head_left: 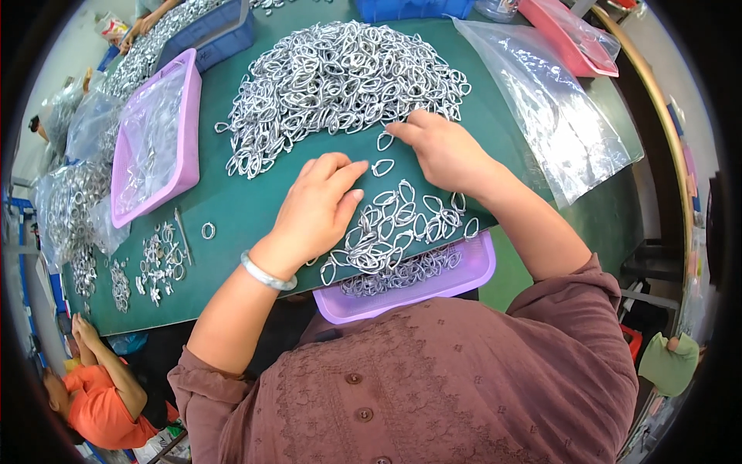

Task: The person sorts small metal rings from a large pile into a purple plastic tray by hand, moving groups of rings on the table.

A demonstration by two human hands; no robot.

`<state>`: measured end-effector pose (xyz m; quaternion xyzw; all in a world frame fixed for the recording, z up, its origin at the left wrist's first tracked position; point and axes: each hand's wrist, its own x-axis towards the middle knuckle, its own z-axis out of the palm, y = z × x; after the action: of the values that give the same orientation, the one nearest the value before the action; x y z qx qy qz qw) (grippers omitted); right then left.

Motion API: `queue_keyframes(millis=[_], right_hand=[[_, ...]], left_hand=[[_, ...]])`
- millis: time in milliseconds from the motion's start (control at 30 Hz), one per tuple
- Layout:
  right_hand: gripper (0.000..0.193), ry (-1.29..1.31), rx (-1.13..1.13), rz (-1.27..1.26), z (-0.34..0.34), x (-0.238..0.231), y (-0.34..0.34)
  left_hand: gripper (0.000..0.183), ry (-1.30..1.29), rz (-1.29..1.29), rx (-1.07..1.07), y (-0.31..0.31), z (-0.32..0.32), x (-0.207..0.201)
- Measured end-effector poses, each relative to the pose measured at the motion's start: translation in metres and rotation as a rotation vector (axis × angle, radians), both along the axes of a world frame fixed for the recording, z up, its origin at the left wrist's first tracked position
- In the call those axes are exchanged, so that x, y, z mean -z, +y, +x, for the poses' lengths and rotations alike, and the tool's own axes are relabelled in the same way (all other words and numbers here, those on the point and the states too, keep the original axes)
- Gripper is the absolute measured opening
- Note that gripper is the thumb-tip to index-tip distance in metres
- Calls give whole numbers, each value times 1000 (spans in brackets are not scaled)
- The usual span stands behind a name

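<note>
Silvery pointed-oval metal loops form a large pile (348,73) on the green table. My right hand (448,155) reaches to the pile's front edge, its index finger stretched out, with the fingertip at a single metal loop (385,141); its thumb is hidden. A second loose loop (382,168) lies between my hands. My left hand (317,197) is open, palm down, thumb and index finger apart, the index fingertip just left of that second loop. Nearer me is a smaller spread of loops (386,232), by the table's front edge. Below that edge, a purple tray (406,298) holds more loops.
A purple basket (193,131) with plastic bags stands left, a blue bin (216,39) behind it. Small metal parts (162,259), a thin metal rod (182,236) and a round ring (209,230) lie front left. A clear plastic bag (556,116) lies right. Co-workers sit left.
</note>
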<state>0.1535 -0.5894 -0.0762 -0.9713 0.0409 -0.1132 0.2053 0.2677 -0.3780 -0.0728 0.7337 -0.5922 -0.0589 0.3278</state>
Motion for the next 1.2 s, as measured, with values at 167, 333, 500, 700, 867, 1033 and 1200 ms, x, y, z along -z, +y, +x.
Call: queue_keyframes(millis=[167,333,500,700,867,1033,1200], right_hand=[[33,141,-218,-25,-5,-8,-4],[34,-322,-78,-266,16,-6,-10],[37,-254,-58,-309,30,6,-3],[32,-133,-211,-310,19,7,-5],[21,-139,-465,-86,1,-2,-22],[21,-166,-296,278,-24,0,-33],[22,-189,-159,-27,-33,-2,-30]], left_hand=[[29,-117,101,130,-9,-4,3],[28,-27,-1,131,-17,8,6],[47,-344,5,-136,-31,19,9],[34,-450,110,-205,-39,16,12],[22,-425,87,-168,-30,17,13],[18,-380,11,-166,-19,12,13],[38,-394,8,40,-29,4,8]])
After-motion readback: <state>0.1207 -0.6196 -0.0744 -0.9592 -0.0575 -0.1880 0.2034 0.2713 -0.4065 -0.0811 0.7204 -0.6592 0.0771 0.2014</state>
